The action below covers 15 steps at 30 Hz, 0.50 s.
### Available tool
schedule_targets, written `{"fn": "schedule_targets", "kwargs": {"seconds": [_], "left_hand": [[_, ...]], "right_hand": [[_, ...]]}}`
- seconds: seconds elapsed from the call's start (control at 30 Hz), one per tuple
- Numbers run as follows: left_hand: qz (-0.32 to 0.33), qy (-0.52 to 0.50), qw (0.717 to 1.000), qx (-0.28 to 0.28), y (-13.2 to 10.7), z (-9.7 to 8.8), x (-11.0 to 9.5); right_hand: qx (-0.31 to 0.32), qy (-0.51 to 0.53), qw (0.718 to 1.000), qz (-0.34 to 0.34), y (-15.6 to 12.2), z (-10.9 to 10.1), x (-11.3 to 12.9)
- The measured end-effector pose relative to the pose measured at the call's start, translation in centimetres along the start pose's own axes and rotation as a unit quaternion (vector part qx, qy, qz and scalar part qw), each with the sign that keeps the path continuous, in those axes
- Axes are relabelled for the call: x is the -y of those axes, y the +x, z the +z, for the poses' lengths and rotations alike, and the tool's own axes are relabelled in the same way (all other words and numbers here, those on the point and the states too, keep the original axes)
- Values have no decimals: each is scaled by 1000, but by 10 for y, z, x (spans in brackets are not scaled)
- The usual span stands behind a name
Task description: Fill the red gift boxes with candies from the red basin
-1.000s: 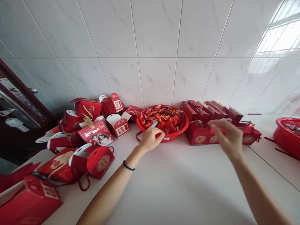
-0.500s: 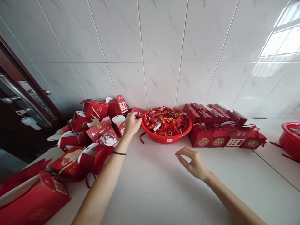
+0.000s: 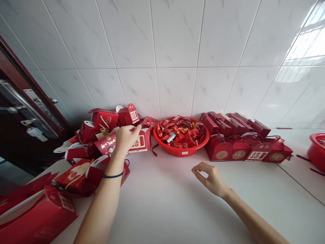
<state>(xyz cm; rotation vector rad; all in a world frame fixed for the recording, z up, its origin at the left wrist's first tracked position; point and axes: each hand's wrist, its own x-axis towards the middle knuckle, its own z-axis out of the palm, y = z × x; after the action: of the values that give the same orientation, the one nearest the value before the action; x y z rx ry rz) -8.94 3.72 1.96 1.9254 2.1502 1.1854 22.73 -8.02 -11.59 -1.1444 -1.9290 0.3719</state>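
My left hand [image 3: 127,138] is closed at the near edge of the box pile, pinching a small red gift box [image 3: 145,141] with a cream character panel. The box lies tilted beside the hand, and the palm hides its left part. Behind the wrist is a red gift bag [image 3: 104,146] with a cartoon couple print, partly covered. My right hand [image 3: 209,178] hovers over the white tabletop with thumb and fingertips pressed together, nothing visible in them. Between and beyond the hands stands a red plastic basin [image 3: 175,150] heaped with red-wrapped sweets [image 3: 179,132].
Several red gift boxes [image 3: 104,118] crowd the left side, with a large red box [image 3: 35,217] nearest me. A row of boxes [image 3: 238,150] stands right of the basin. Another red basin [image 3: 317,152] sits at the far right. Tiled wall behind; door at left.
My left hand has moved left and down from the basin's rim to the gift box, which has turned and shifted right. My right hand is nearly unchanged.
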Motion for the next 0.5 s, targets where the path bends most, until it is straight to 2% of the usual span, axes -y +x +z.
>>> {"fn": "schedule_targets", "kwargs": {"seconds": [0.13, 0.2, 0.27, 0.33, 0.43, 0.5], "left_hand": [[17, -75, 997, -31, -15, -38, -8], [52, -144, 988, -4, -23, -49, -12], [104, -204, 971, 71, -31, -53, -15], [156, -233, 942, 185, -39, -49, -17], [219, -234, 872, 371, -55, -35, -21], [252, -219, 820, 465, -68, -25, -23]], "right_hand": [[3, 19, 1000, 16, 1, 0, 3], [0, 40, 999, 34, 2, 0, 5], [3, 69, 995, 66, 4, -1, 7], [1, 114, 988, 103, 6, -3, 9], [-21, 210, 967, 142, 9, -6, 10], [-29, 255, 954, 154, 10, -9, 11]]}}
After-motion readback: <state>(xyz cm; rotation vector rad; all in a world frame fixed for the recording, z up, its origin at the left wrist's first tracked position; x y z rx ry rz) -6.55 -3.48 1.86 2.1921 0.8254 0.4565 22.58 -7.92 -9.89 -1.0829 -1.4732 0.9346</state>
